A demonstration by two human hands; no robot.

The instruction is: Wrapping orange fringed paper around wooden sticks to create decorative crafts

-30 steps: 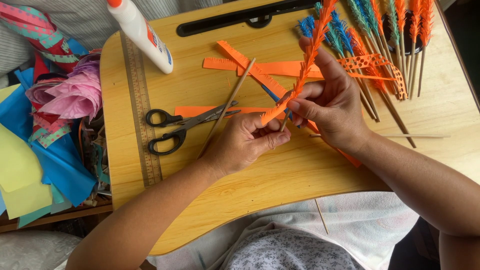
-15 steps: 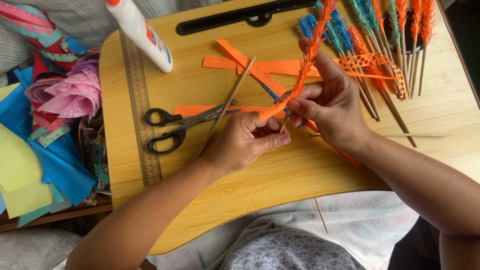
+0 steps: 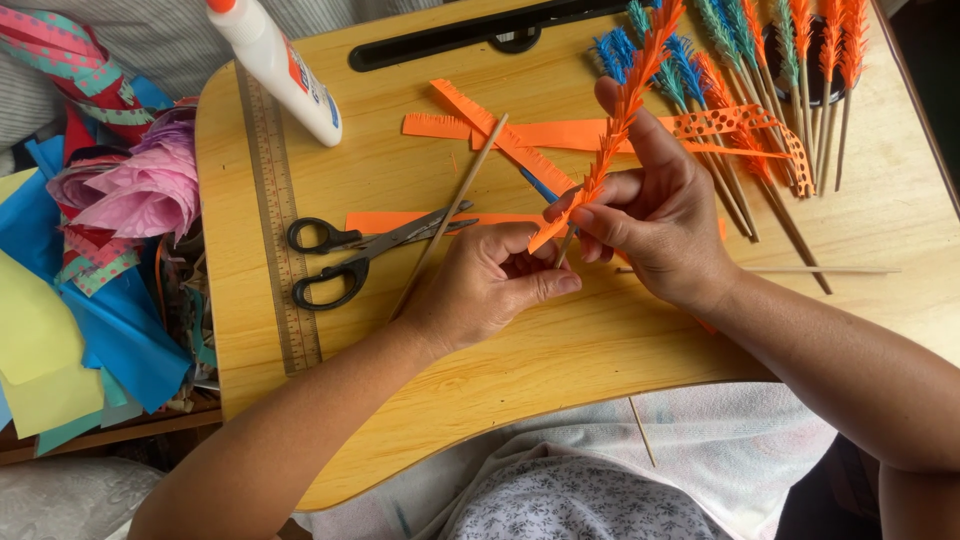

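A thin wooden stick wrapped in fringed orange paper [image 3: 625, 105] stands tilted over the wooden lap desk [image 3: 560, 350]. My right hand [image 3: 660, 215] grips it about the middle, fingers closed around the wrapped part. My left hand [image 3: 490, 280] pinches the stick's bare lower end and the loose tail of the orange strip. Under both hands lie more fringed orange paper strips [image 3: 500, 130] and a bare wooden stick [image 3: 450, 215].
Black-handled scissors [image 3: 345, 255] lie left of my hands, beside a wooden ruler [image 3: 275, 220]. A white glue bottle [image 3: 275, 60] lies at the back left. Finished orange, blue and green fringed sticks [image 3: 760, 60] rest at the back right. Coloured paper sheets [image 3: 60, 300] pile up off the left edge.
Both hands keep their hold on the orange-wrapped stick. The fingers have shifted only slightly; nothing else has moved.
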